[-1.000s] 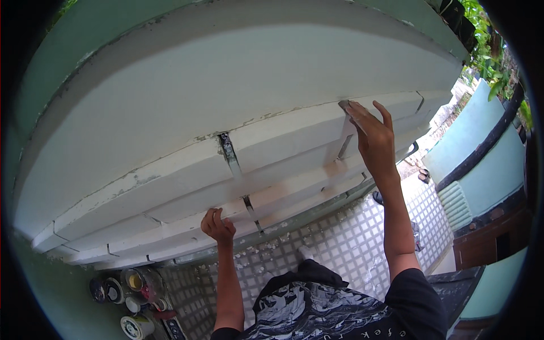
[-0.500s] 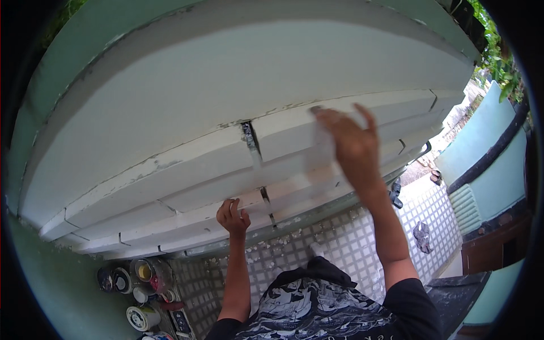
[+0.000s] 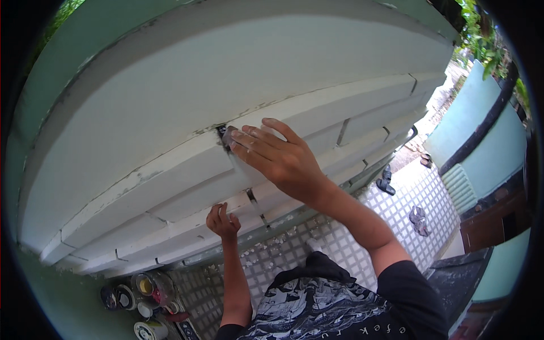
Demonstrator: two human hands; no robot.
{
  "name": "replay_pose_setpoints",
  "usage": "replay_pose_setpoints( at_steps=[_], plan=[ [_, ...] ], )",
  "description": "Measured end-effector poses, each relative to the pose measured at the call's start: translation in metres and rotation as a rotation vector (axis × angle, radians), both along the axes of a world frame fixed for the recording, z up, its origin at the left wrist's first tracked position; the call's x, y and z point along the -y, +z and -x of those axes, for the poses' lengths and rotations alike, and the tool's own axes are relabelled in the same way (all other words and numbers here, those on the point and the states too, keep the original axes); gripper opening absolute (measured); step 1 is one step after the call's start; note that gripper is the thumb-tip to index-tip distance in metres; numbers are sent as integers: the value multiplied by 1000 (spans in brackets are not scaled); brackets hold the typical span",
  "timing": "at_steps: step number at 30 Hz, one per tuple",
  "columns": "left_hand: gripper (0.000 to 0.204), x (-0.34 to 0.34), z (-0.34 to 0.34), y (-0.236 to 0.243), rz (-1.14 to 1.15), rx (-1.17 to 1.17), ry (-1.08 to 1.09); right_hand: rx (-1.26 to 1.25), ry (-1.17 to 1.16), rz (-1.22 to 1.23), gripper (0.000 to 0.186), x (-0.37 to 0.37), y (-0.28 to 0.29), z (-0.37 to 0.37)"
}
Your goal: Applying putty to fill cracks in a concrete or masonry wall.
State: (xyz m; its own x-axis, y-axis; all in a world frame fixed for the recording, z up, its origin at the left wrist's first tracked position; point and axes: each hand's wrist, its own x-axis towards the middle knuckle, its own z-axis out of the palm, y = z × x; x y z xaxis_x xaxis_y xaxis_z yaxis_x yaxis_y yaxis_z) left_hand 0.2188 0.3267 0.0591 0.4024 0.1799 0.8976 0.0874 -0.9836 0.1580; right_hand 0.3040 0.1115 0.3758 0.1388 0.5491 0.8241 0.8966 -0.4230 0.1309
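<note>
A white wall with stepped mouldings fills the space ahead of me. My right hand reaches across to a dark vertical gap in the upper moulding. Its fingertips press a small grey pad, which looks like folded sandpaper, against the gap's edge. White dust marks those fingers. Lower down, my left hand rests on the lower ledge with loosely bent fingers, thumb apart, and nothing visible in it. Another dark gap lies just right of it.
Paint tubs and containers crowd the lower left corner. White crumbs lie on the tiled floor along the wall's foot. Dark sandals and a crumpled cloth are on the right. A dark bench-like surface stands at lower right.
My right hand has swept left along the upper moulding with the grey pad and is now at the dark gap. My left hand stays on the ledge; the view has shifted slightly.
</note>
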Motion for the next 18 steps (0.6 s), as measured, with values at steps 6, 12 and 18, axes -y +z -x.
replay_pose_setpoints(
  at_steps=[6, 12, 18],
  plan=[
    [35, -1, 0, 2, 0, 9, 19, 106, -149, 161, 29, 60, 19, -47],
    [34, 0, -2, -1, -13, 30, 26, 105, -465, 42, 34, 148, 15, -94],
    [36, -5, -5, -6, -73, 61, 77, 68, -278, -9, 42, 87, 0, -60]
  ],
)
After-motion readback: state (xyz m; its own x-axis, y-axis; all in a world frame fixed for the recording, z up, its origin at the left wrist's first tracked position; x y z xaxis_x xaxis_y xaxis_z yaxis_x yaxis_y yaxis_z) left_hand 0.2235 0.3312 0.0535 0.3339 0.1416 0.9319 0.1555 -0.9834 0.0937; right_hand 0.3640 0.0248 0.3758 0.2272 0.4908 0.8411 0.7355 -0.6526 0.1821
